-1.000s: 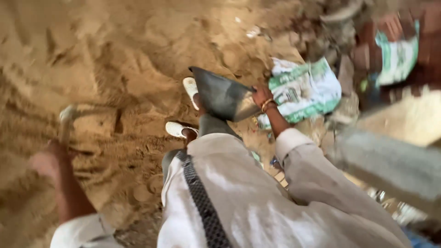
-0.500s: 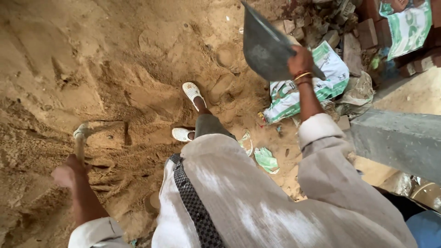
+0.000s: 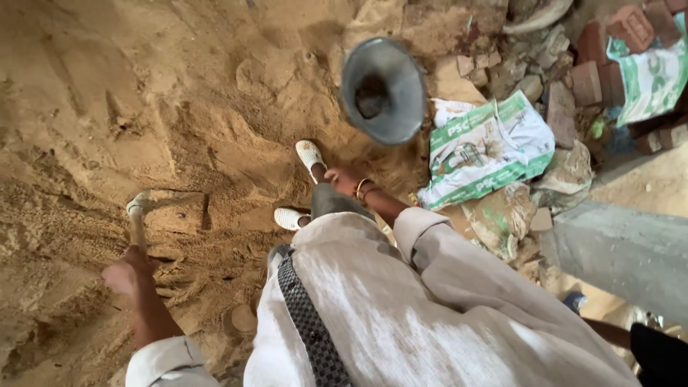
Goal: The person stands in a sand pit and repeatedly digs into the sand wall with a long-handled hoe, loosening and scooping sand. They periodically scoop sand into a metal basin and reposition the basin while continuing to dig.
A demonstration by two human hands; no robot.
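My left hand (image 3: 129,276) grips the wooden handle of a hoe (image 3: 170,211), whose blade rests in the loose sand (image 3: 143,93) at the left. My right hand (image 3: 342,179), with a bangle on the wrist, hangs low by my knee and holds nothing. A grey metal pan (image 3: 383,89), round and dished, is above it in the picture, over the sand and clear of my fingers; its hollow side faces the camera. I cannot tell whether it is in the air or on the sand. My feet in white sandals (image 3: 308,154) stand in the sand.
A white and green sack (image 3: 487,150) lies to the right of the pan. Bricks and rubble (image 3: 588,75) are piled at the top right beside another sack (image 3: 652,75). A grey concrete edge (image 3: 623,251) runs along the right.
My right hand swung the pan up and let go of it; the pan now sits apart from the hand, which has dropped. My left hand stays on the hoe handle.
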